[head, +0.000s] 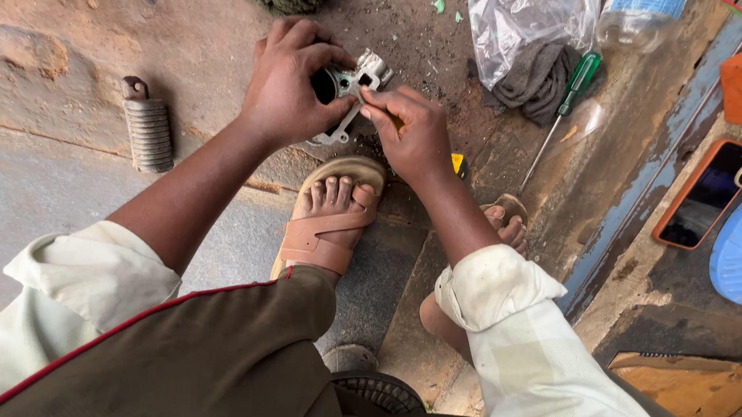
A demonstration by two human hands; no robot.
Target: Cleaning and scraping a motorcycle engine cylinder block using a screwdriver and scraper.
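Fingers point(313, 51) of the left hand point(288, 85) are wrapping tightly around a small grey metal part point(355, 86), holding it up over the dusty concrete floor point(62, 56), just above the person's sandalled foot point(330, 218). Gripped this way, the part's open side is facing the right hand point(413, 136), whose fingers are pinched together on what looks like a thin tool, though the hand is hiding most of it and only a sliver of yellow is showing at the knuckles. The tip is meeting the part near its middle, so the left hand is acting as a brace while the right is working.

The part is a cast, silvery piece with a dark round bore at one end, a blocky head at the top and a curved bracket arm trailing down toward the foot. It is looking worn and greasy.

Around the person, things are lying within arm's reach: a ribbed metal footrest point(147, 131) to the left, a green-handled screwdriver point(561, 113) beside a grey rag point(539, 78) and a crumpled plastic bag point(522, 20) to the right, and a phone in an orange case point(708, 193) resting on the raised ledge.
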